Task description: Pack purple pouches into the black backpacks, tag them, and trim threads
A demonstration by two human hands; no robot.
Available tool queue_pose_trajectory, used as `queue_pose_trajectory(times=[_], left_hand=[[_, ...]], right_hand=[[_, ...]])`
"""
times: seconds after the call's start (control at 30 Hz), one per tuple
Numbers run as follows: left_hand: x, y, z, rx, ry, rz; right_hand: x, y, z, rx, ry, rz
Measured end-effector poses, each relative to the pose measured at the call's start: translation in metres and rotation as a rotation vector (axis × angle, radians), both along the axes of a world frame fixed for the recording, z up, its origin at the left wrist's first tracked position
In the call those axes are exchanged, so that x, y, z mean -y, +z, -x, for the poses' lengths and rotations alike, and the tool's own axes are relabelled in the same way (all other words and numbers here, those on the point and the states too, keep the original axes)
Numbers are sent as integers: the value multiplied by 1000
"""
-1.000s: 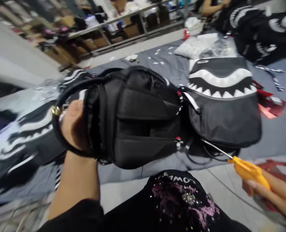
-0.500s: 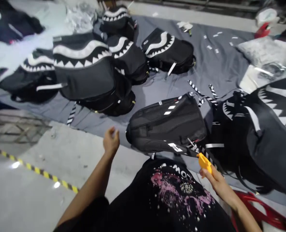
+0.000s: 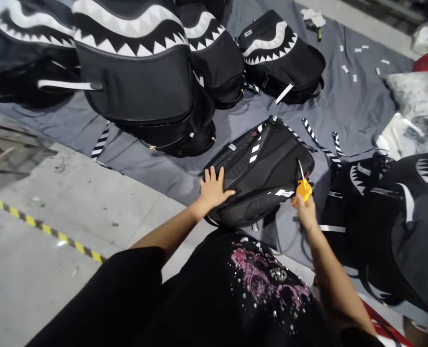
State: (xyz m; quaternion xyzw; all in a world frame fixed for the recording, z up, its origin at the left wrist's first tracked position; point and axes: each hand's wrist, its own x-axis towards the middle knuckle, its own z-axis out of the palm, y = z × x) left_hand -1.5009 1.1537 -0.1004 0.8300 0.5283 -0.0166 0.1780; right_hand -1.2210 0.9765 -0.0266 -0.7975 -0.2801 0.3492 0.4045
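A black backpack lies in front of me, its strap side up, with black-and-white striped strips on it. My left hand rests on its left end, fingers spread flat. In my right hand is a pair of scissors with orange handles. Its metal blades point up over the right end of the backpack; whether they touch the fabric I cannot tell.
Black backpacks with white shark teeth stand at the back left, another behind. More backpacks lie at right. Clear plastic bags and small white tags are on the grey cloth. Yellow-black tape marks the floor.
My left hand has moved right and come down onto the backpack with its fingers spread. The scissors have swung more upright in my right hand. The backpack is turned slightly, and the view has shifted.
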Motion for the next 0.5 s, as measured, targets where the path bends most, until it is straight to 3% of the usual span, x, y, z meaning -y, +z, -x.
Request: queue_pose_trajectory(times=[0.07,0.17,0.3,0.4,0.5], left_hand=[[20,2,-3,-21,36,20],[39,6,-12,81,39,-47],[44,11,-13,439,91,14],[37,12,-4,925,275,329],[25,10,3,1278,492,833]], right_hand=[[-4,20,-3,-169,-68,-9],[14,47,24,-594,-47,6],[38,50,79,-736,57,23],[37,44,91,-636,210,113],[10,56,64,-241,383,191]])
